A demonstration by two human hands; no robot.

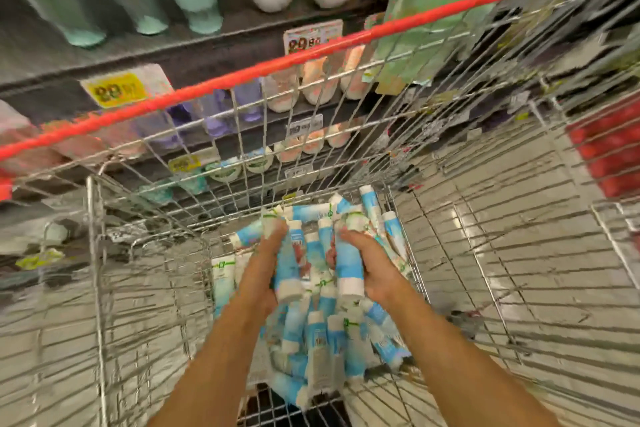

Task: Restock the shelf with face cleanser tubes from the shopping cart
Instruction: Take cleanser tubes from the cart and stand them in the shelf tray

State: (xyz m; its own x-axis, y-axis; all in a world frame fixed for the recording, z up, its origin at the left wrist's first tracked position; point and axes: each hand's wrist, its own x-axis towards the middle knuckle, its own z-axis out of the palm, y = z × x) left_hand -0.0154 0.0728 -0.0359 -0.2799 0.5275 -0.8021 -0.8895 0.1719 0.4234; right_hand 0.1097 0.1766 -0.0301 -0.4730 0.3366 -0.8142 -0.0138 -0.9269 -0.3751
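Note:
Several blue and white face cleanser tubes (322,329) lie piled in the bottom of a wire shopping cart (145,211) with a red rim. Both my hands are down inside the cart. My left hand (261,267) grips a blue tube with a white cap (289,265) from the left. My right hand (372,265) curls round another blue tube (348,270) from the right. More tubes sit bunched between the two hands. The picture is blurred by motion.
Beyond the cart stands a dark shelf (194,55) with rows of green, pink and purple tubes and yellow price tags (116,90). Lower shelf rows show through the cart's wire. A red object (609,149) is at the right, over a pale tiled floor.

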